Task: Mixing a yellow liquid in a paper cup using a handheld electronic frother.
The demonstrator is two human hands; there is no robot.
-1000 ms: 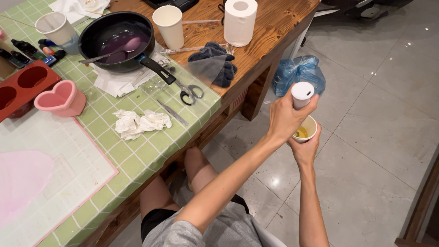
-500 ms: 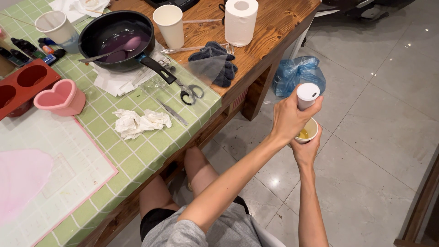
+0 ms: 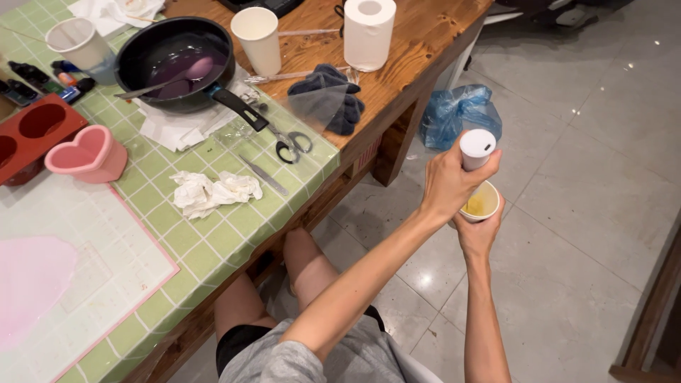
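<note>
Two bare hands are held out over the grey tiled floor [image 3: 567,234], clear of the worktop's [image 3: 397,78] right edge. The right hand [image 3: 477,234] is lower, its fingers curled shut from beneath around one small white paper cup [image 3: 482,202] with a little yellowish liquid in its bottom. Directly above that cup, the left hand [image 3: 448,183] wraps its fingers tight around one white cylindrical bottle [image 3: 477,149], whose flat cap carries a dark slot and stands just over the cup's rim. Beyond the cup lies one crumpled blue plastic bag [image 3: 457,113] on the floor. Left of the cup, on the worktop, sit one crumpled white tissue [image 3: 209,191], one pair of scissors [image 3: 287,145], one pink heart-shaped mould [image 3: 85,152], one black frying pan [image 3: 174,60], one tall white paper cup [image 3: 257,39] and one roll of white paper [image 3: 369,32].
</note>
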